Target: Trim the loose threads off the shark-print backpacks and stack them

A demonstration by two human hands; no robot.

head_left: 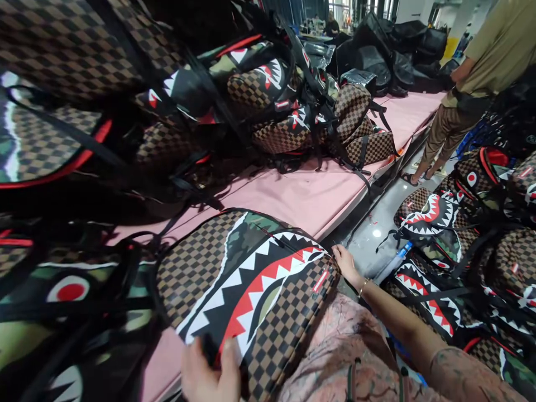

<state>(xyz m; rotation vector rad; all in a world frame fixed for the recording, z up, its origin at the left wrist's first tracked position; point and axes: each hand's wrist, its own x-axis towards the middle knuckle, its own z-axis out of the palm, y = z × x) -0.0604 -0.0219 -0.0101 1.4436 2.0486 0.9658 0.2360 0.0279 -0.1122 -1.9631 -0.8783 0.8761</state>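
A backpack with brown-and-black checks, a camouflage patch and a red-and-white shark mouth lies in front of me, its near side against my lap. My right hand is closed on the backpack's edge at the right, near the tip of the shark mouth. Low in the picture, my left hand is at the backpack's lower left edge, slightly blurred, with thumb and forefinger apart. Its other fingers are hard to make out. A small red-and-white label sits on the checked panel.
More backpacks are heaped along the pink-topped table, and another camouflage one lies at left. Backpacks are piled on the right. A person stands beyond, near a heap of black pieces.
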